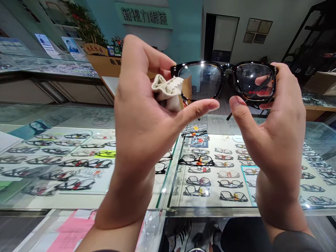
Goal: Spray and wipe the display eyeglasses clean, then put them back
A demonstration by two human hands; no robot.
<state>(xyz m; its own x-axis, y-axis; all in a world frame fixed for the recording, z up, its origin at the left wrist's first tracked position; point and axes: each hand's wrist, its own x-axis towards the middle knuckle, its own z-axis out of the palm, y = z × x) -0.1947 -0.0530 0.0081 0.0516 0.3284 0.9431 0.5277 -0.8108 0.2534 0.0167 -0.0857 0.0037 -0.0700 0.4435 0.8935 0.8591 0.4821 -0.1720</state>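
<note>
Dark-framed eyeglasses [228, 66] are held up level in front of me, with red lettering on the right-hand lens. My left hand [149, 91] has its fingers curled at the left end of the frame, its thumb stretched out below the left lens. A bunched cream cleaning cloth [168, 87] is tucked in that same hand. My right hand [278, 122] grips the right end of the frame, fingers showing behind the right lens and the thumb below. The temples point away from me and are partly hidden.
Below my hands stands a glass display counter [210, 211] with many rows of eyeglasses [196, 160]. Pink paper [76, 227] lies at the lower left. Farther back are another glass case [60, 70], a potted plant [88, 28] and a brown box [321, 83].
</note>
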